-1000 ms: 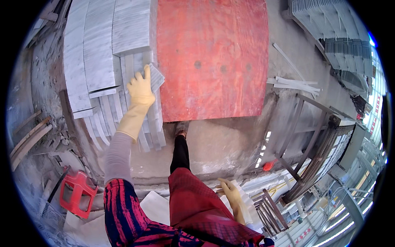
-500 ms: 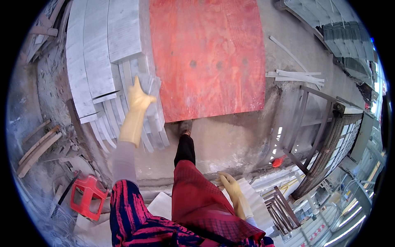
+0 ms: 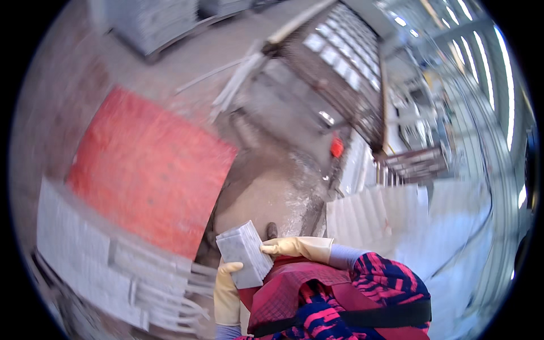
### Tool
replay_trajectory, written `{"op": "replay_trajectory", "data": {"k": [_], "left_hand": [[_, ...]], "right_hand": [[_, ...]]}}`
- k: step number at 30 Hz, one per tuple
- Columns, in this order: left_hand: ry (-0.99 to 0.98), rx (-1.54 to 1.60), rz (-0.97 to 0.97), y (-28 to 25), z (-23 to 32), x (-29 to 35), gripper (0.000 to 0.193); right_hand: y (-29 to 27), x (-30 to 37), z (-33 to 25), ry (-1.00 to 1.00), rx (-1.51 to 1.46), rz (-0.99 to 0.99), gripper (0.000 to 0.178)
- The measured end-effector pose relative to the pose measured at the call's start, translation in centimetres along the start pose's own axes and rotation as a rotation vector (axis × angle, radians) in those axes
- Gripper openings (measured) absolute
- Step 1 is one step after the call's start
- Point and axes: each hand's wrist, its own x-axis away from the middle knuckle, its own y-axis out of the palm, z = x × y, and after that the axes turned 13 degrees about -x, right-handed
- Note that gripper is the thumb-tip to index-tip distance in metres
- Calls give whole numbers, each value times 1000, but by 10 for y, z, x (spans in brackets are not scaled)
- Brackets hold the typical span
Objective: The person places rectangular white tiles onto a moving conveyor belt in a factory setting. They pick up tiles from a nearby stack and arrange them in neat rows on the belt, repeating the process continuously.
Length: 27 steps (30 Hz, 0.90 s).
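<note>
Between my two hands is a small stack of grey-white stone tiles (image 3: 243,253), tilted in front of my red apron (image 3: 294,275). My left hand (image 3: 226,279), in a pale yellow rubber glove, grips the near left edge with its thumb over the top face. From the right, my right hand (image 3: 292,247), gloved alike, closes on the right edge. The fingers under the stack are hidden. Off to the left, longer stacks of the same pale tiles (image 3: 73,238) lie beside a red board (image 3: 153,170).
A metal frame with a mesh side (image 3: 317,68) stands ahead to the right. Close by are a brown slatted rack (image 3: 416,164) and pale sheets (image 3: 377,212). Thin white strips (image 3: 235,85) lie beyond the board. A small red object (image 3: 336,148) sits near the frame.
The view has swung to the right, and the red board and tile stacks now appear at left. My left hand has left the stacked rows; both hands now hold a small tile stack.
</note>
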Motion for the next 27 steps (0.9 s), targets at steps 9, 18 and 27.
{"op": "replay_trajectory", "data": {"k": [9,18,27], "left_hand": [[11,-397,-90,206,-39,-68,99],[80,-421,-52,283,-125,-164,113],[48,-537,-77,354,-135,-253,97]], "right_hand": [[-102,180,-9,-540,-45,41,57],[-209,311,-6,-711,-53,264,56],[-325,305,-15,-812,-193,360,55]]}}
